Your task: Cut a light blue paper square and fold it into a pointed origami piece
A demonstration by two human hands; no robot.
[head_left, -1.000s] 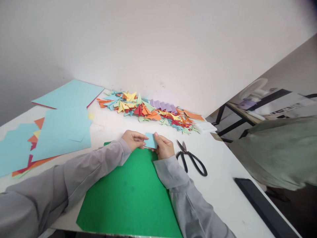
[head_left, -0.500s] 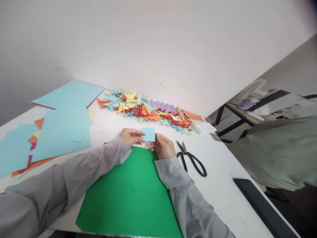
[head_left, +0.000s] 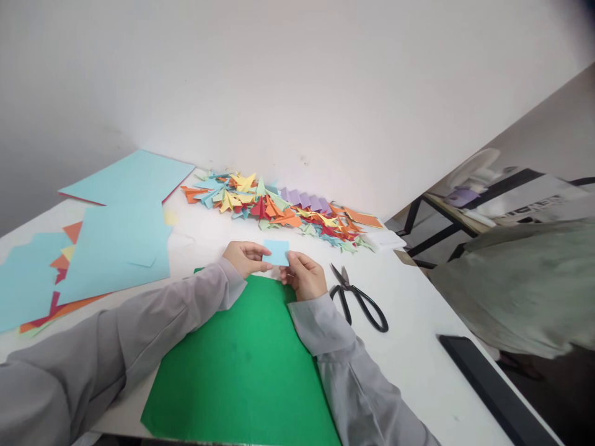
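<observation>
Near the far edge of the green mat [head_left: 244,365], the left hand [head_left: 244,258] and right hand [head_left: 305,277] are pinching a small blue paper [head_left: 276,253] by opposite sides, probably to keep it flat. Black-handled scissors [head_left: 348,288] are lying just beside the right hand (standing slightly open), seemingly for easy reach. Beyond, folded paper pieces [head_left: 284,217] are forming a crisp, pointed heap; the mat is looking smooth, while large blue sheets [head_left: 116,251] are lying matte at left.

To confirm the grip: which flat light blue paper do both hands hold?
The small light blue paper rectangle, pinched between left hand and right hand; the larger light blue paper sheets lie farther left, unheld.
</observation>
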